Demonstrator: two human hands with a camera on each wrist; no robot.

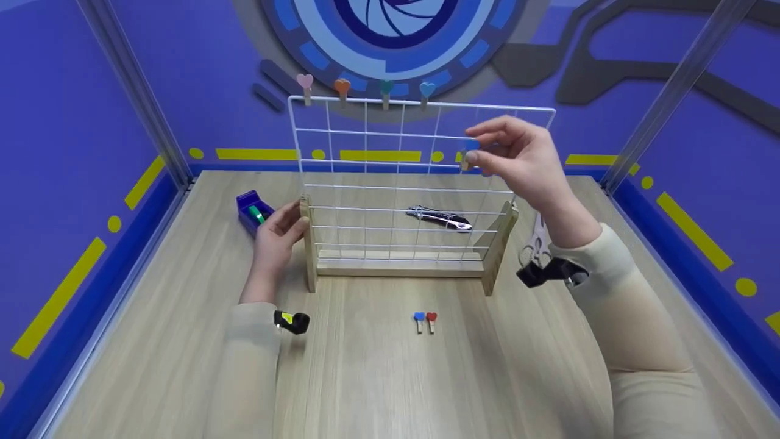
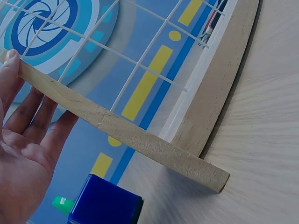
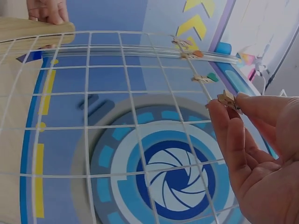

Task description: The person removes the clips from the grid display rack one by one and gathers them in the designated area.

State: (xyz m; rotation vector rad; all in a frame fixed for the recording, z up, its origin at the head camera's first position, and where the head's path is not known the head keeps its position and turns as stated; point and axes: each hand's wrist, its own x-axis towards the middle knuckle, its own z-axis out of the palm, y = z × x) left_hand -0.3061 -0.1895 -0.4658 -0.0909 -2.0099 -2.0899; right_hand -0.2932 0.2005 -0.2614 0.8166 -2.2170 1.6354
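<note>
A white wire grid (image 1: 396, 183) stands upright in a wooden base (image 1: 399, 265). Pink (image 1: 304, 82), orange (image 1: 342, 87), green (image 1: 386, 87) and blue (image 1: 428, 90) heart clips sit on its top wire. My right hand (image 1: 472, 155) pinches another blue heart clip (image 1: 468, 152) against the upper right part of the grid; the clip's wooden end (image 3: 228, 99) shows between thumb and fingers. My left hand (image 1: 286, 225) rests against the left wooden upright (image 1: 308, 244), thumb tip at its top end (image 2: 21, 70), fingers straight behind it.
Blue (image 1: 419, 320) and red (image 1: 431, 320) heart clips lie on the table in front of the rack. A utility knife (image 1: 440, 218) lies behind the grid, a blue box (image 1: 248, 210) at the left, scissors (image 1: 536, 244) at the right.
</note>
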